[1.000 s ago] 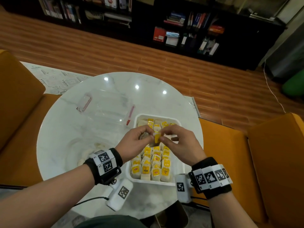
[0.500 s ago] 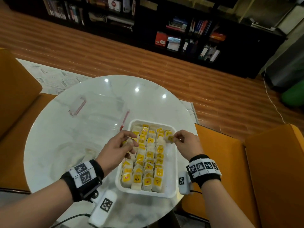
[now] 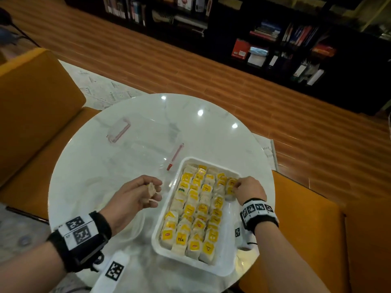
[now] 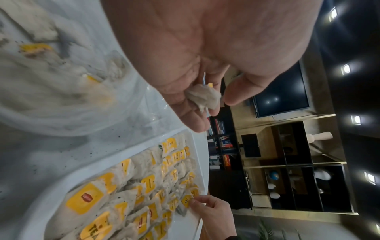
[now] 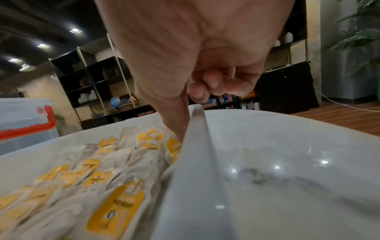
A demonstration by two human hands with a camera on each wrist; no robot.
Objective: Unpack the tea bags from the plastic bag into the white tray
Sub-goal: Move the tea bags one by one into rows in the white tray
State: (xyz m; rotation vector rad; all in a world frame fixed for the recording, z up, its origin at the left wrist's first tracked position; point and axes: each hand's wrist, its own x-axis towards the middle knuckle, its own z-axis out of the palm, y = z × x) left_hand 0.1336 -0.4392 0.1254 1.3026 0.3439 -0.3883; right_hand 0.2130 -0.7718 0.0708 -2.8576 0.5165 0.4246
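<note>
The white tray (image 3: 220, 269) on the marble table holds several rows of tea bags (image 3: 190, 210) with yellow tags. My left hand (image 3: 155, 192) hovers just left of the tray and holds a crumpled tea bag (image 4: 203, 97) between thumb and fingers. My right hand (image 3: 238, 183) is at the tray's far right corner, pinching the yellow tag of a tea bag (image 4: 187, 201) that sits in the last row. The clear plastic bag (image 4: 61, 81) lies under my left hand, with a few tea bags inside it.
A clear lidded container (image 3: 146, 144) with red clips (image 3: 175, 156) stands behind the tray. Orange chairs (image 3: 31, 115) flank the round table (image 3: 207, 134). The tray sits close to the table's near right edge. Dark bookshelves (image 3: 275, 39) line the far wall.
My hands were together over the tray's middle and have parted. The left drew back left of the tray with a tea bag. The right moved a tea bag to the far right corner.
</note>
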